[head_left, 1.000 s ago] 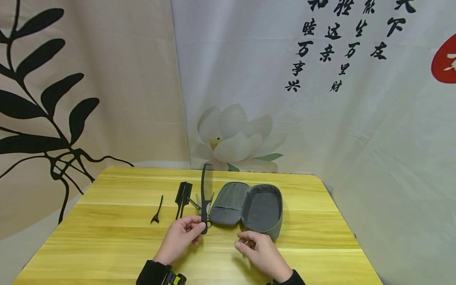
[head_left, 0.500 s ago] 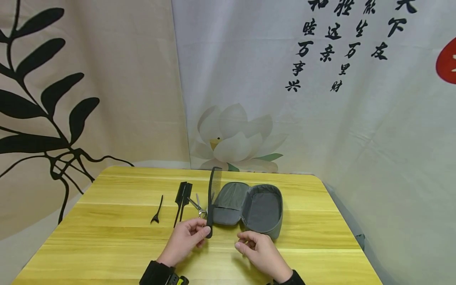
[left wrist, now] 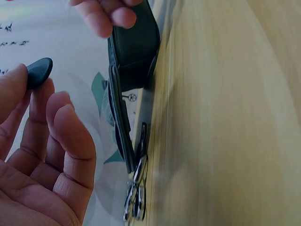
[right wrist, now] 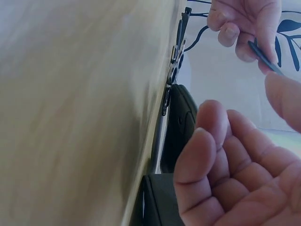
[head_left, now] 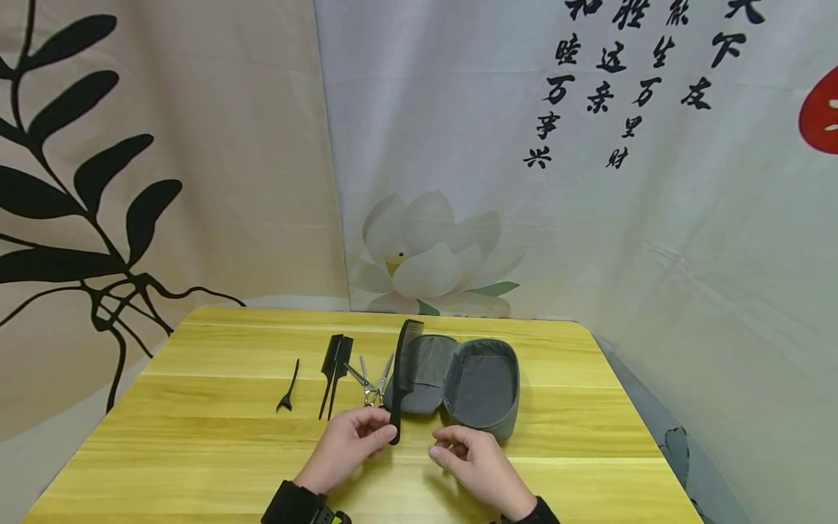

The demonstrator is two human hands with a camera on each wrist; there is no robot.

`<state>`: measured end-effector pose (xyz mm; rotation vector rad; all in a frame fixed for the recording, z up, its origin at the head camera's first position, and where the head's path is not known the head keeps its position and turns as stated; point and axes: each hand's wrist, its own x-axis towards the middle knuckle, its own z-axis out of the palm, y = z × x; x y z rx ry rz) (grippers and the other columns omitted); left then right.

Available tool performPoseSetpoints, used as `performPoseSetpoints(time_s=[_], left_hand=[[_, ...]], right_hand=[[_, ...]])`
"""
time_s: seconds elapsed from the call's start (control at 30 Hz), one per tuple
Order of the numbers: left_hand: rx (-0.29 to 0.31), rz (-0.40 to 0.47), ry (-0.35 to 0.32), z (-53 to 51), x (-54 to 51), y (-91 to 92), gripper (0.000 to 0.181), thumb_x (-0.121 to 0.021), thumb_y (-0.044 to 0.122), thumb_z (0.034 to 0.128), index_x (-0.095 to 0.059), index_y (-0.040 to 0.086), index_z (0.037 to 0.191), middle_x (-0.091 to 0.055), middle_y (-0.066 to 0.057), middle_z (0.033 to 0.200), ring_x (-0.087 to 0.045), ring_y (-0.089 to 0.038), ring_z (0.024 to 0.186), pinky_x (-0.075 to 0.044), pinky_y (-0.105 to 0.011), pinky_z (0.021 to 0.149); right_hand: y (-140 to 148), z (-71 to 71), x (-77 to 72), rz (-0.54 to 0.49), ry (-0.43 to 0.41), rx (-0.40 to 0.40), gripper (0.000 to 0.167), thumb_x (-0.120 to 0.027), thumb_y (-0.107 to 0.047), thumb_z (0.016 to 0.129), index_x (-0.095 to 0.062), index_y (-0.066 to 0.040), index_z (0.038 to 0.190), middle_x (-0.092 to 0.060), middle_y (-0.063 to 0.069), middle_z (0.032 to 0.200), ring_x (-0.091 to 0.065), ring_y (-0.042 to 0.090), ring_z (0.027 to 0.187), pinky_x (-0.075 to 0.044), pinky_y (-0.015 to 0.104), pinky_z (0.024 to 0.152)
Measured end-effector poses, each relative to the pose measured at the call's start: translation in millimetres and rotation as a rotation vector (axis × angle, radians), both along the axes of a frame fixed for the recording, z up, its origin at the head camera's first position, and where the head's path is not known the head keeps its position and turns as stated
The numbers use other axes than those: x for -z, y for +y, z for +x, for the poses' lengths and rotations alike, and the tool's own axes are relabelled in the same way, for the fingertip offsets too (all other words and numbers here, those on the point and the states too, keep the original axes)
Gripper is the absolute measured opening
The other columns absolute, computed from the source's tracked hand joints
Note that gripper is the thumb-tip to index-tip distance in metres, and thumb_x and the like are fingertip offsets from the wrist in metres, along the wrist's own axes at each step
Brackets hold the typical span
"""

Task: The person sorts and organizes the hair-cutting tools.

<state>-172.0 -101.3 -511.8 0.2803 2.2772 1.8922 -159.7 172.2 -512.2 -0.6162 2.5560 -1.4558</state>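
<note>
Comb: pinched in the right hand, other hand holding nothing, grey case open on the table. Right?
Wrong hand: the left hand pinches the comb, and the right hand is the one holding nothing, as the head view shows. The rest stands: the grey case is open on the table.

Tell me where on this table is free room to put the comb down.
The table is bare from the grey case to the right edge, and from the black clip to the left edge. A narrower gap lies between that clip and two black thin-handled tools. Crowded: from those tools past the scissors to the open lid, partly behind the comb.
</note>
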Motion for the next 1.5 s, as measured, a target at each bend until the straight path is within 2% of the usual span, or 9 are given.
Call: performPoseSetpoints(time_s=[0.2,0.37,0.47,0.63,0.77,1.07,1.3,1.5], left_hand=[[0.027,-0.017,0.042,2.3,-0.3,5.9,0.022,-0.081,0.027,0.097,-0.078,0.008,0.109,-0.072,-0.007,0.1,-0.06,-0.007,0.078,-0.05,-0.021,0.067],[0.071,-0.021,0.07,5.5,-1.0,12.0,0.021,-0.08,0.027,0.0975,-0.079,0.01,0.109,-0.074,-0.007,0.104,-0.06,-0.006,0.082,-0.05,-0.02,0.071],[0.097,-0.012,0.085,7.4,-0.8,16.6,0.019,-0.079,0.026,0.0979,-0.079,0.01,0.108,-0.074,-0.007,0.101,-0.059,-0.005,0.08,-0.048,-0.019,0.068],[0.133,0.034,0.163,10.2,2.2,25.9,0.017,-0.079,0.023,0.0985,-0.079,0.009,0.108,-0.076,-0.013,0.098,-0.059,-0.002,0.076,-0.049,-0.018,0.066],[0.153,0.061,0.213,12.4,4.7,32.5,0.016,-0.078,0.021,0.0991,-0.08,0.007,0.106,-0.076,-0.016,0.101,-0.06,-0.001,0.078,-0.051,-0.018,0.067],[0.13,0.063,0.165,15.5,5.0,37.7,0.017,-0.079,0.023,0.0983,-0.08,0.007,0.106,-0.077,-0.013,0.102,-0.058,0.0,0.075,-0.049,-0.017,0.065],[0.129,0.056,0.143,16.5,6.5,38.6,0.017,-0.079,0.024,0.0987,-0.08,0.007,0.105,-0.078,-0.012,0.101,-0.058,0.0,0.074,-0.049,-0.018,0.064],[0.127,0.047,0.125,15.7,7.5,38.2,0.017,-0.079,0.025,0.099,-0.08,0.008,0.102,-0.077,-0.007,0.096,-0.056,0.001,0.071,-0.047,-0.017,0.063]], right_hand=[[-1,0.9,-2.4,-0.033,-0.05,-0.012,0.039,-0.07,-0.034,0.105,-0.073,-0.001,0.127,-0.08,0.004,0.104,-0.069,0.003,0.079,-0.054,0.02,0.068],[-4,2.5,-5.2,-0.06,-0.056,-0.026,0.036,-0.07,-0.03,0.106,-0.073,-0.001,0.127,-0.081,0.006,0.106,-0.069,0.0,0.082,-0.055,0.019,0.069],[-6,4.1,-6.0,-0.089,-0.053,-0.04,0.035,-0.07,-0.029,0.105,-0.073,-0.001,0.127,-0.081,0.008,0.107,-0.068,-0.002,0.083,-0.055,0.019,0.07],[-9,6.1,-3.7,-0.132,-0.014,-0.085,0.029,-0.071,-0.025,0.105,-0.075,-0.004,0.124,-0.081,0.012,0.109,-0.067,-0.004,0.083,-0.057,0.019,0.071],[-11,6.7,-2.0,-0.128,0.003,-0.102,0.023,-0.071,-0.026,0.105,-0.077,-0.008,0.119,-0.08,0.009,0.105,-0.066,-0.004,0.081,-0.055,0.019,0.071],[-10,6.5,0.5,-0.138,-0.018,-0.13,0.018,-0.069,-0.027,0.106,-0.077,-0.012,0.113,-0.077,0.009,0.097,-0.06,-0.006,0.076,-0.053,0.017,0.069],[-10,9.2,-0.5,-0.148,-0.061,-0.129,0.021,-0.068,-0.028,0.107,-0.078,-0.012,0.114,-0.078,0.008,0.101,-0.06,-0.004,0.079,-0.051,0.017,0.071],[-10,10.1,-0.9,-0.144,0.0,-0.122,0.018,-0.068,-0.025,0.107,-0.078,-0.011,0.109,-0.074,0.006,0.094,-0.054,-0.004,0.077,-0.048,0.016,0.068]])
